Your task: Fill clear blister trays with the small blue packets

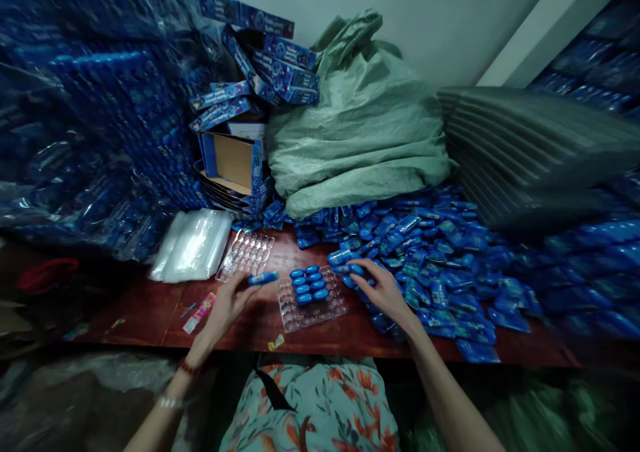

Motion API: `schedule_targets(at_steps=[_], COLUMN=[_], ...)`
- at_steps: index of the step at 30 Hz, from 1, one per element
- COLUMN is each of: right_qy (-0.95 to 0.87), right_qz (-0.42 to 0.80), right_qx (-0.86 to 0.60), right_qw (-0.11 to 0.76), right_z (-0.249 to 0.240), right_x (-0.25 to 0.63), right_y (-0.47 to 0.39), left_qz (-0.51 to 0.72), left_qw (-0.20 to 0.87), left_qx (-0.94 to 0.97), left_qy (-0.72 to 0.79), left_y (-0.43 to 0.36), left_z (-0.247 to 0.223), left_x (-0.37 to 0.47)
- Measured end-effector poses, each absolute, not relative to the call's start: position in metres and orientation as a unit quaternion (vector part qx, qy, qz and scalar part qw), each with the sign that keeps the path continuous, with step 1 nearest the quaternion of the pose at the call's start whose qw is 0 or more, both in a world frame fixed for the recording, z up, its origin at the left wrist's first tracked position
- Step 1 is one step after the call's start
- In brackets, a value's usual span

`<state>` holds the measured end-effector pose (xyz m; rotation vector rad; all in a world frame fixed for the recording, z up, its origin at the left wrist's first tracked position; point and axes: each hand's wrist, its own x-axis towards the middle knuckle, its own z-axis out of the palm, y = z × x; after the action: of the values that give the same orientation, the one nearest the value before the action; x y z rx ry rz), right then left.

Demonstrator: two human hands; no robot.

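A clear plastic blister tray [313, 319] lies in front of me, with several blue egg-shaped pieces [304, 291] set in two columns in its cups. To its left, my left hand [234, 302] pinches a blue wrapped piece [263, 278] between thumb and fingers, slightly above the table. At the tray's right edge, my right hand [383, 289] has its fingers closed on another blue wrapped piece [349, 269], close to a large heap of small blue packets [430, 259]. Some of that heap is hidden behind my right hand and forearm.
A second clear tray [247, 252] and a stack of clear plastic bags [193, 245] lie to the left. Open blue cartons [230, 162] and a big green sack [360, 125] stand behind. Grey foam sheets [540, 139] overhang the right. A pink wrapper [200, 312] lies near the front edge.
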<state>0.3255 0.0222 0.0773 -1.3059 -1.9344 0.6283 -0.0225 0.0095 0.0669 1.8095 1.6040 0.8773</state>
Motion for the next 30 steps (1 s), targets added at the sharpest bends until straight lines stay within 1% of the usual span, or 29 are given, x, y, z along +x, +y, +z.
schedule_targets(at_steps=[2, 4, 7, 10, 13, 18, 20, 25, 27, 30], right_qy=[-0.727, -0.716, -0.735, -0.786, -0.801, -0.783, -0.8, -0.837, -0.844, -0.85], right_qz=[0.315, 0.349, 0.348, 0.333, 0.305, 0.242, 0.198, 0.083, 0.056, 0.029], right_qx=[-0.509, -0.509, -0.475, -0.416, -0.429, -0.496, -0.506, -0.526, -0.525, -0.52], right_qw=[0.338, 0.327, 0.336, 0.314, 0.284, 0.287, 0.254, 0.124, 0.095, 0.079], right_z=[0.067, 0.055, 0.044, 0.043, 0.042, 0.033, 0.033, 0.045, 0.049, 0.048], right_x=[0.332, 0.327, 0.31, 0.293, 0.281, 0.259, 0.251, 0.239, 0.237, 0.235], right_y=[-0.004, -0.021, -0.029, -0.03, -0.039, -0.063, -0.07, -0.07, -0.063, -0.054], left_qz=[0.311, 0.301, 0.324, 0.317, 0.268, 0.188, 0.141, 0.011, -0.033, -0.067], left_qw=[0.335, 0.361, 0.338, 0.293, 0.216, 0.113, 0.094, 0.052, 0.033, 0.004], left_qx=[0.663, 0.66, 0.674, 0.713, 0.765, 0.842, 0.868, 0.912, 0.915, 0.91], left_qy=[0.593, 0.586, 0.572, 0.552, 0.545, 0.492, 0.467, 0.406, 0.4, 0.409], left_y=[-0.027, -0.053, -0.068, -0.064, -0.057, -0.049, -0.047, -0.042, -0.038, -0.031], left_z=[0.061, 0.055, 0.047, 0.041, 0.034, 0.03, 0.035, 0.054, 0.058, 0.059], left_x=[-0.028, -0.017, 0.012, 0.036, 0.043, 0.039, 0.038, 0.054, 0.065, 0.077])
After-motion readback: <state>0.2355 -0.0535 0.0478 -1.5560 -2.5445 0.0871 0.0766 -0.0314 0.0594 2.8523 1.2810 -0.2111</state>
